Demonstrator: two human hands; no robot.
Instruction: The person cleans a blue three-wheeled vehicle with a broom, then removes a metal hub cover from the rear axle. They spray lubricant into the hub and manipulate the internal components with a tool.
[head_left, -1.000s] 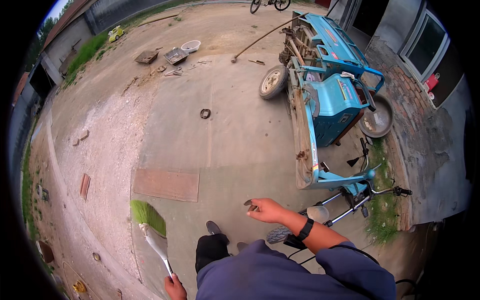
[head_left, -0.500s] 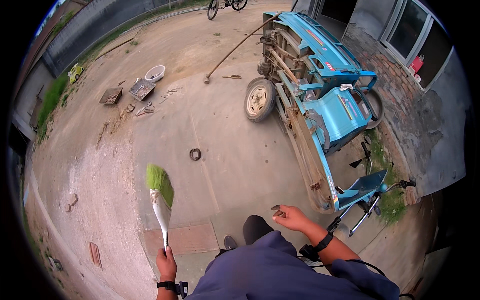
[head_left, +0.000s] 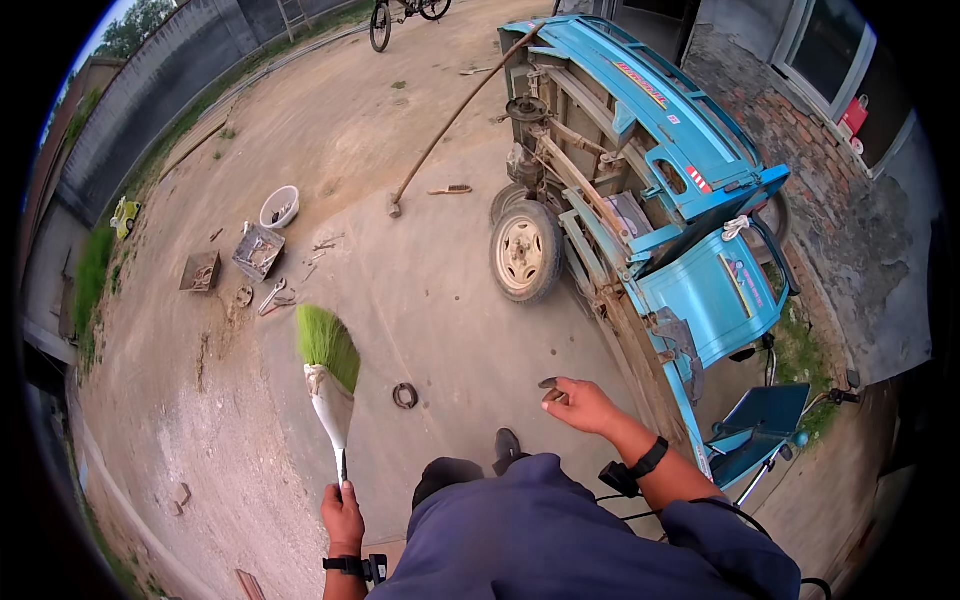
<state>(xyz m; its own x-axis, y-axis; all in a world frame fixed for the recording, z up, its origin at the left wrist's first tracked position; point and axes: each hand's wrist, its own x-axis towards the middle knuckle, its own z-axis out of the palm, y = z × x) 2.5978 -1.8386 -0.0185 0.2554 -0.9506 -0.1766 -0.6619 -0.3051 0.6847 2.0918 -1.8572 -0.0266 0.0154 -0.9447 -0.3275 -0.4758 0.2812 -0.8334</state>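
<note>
Gripping a green-bristled, white-necked broom tight in the left hand.
Pointing it forward, left of a dark round ring; holding out the right hand with bent fingers loosely spread.

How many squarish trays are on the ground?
2: a brown tray at the left, and a grey tray to its right, near the white basin. Both lie beyond the broom. The tipped blue vehicle may hide others.

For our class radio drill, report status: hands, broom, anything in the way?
Left hand gripping broom, green bristles ahead. Right hand half-curled, contents unclear. Possible obstacles: dark ring on ground, right of bristles; tipped blue three-wheeler further right.
</note>
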